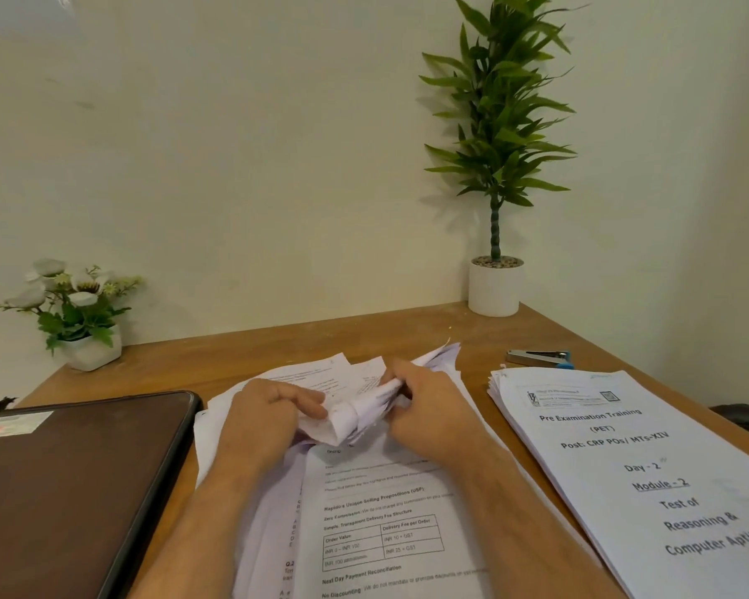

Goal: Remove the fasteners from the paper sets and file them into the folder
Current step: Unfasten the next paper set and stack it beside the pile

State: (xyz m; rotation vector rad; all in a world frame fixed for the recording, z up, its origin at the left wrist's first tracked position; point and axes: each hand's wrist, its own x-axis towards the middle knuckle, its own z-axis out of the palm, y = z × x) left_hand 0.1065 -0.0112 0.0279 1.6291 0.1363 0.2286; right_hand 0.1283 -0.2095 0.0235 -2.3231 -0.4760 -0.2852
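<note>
Pinching the folded-back top corner of the middle paper set, the left hand and right hand both curl their fingers round the crumpled pages. That set lies on the wooden desk, between a closed brown folder on the left and a second paper set on the right. A stapler sits just behind the second set, near a potted plant.
</note>
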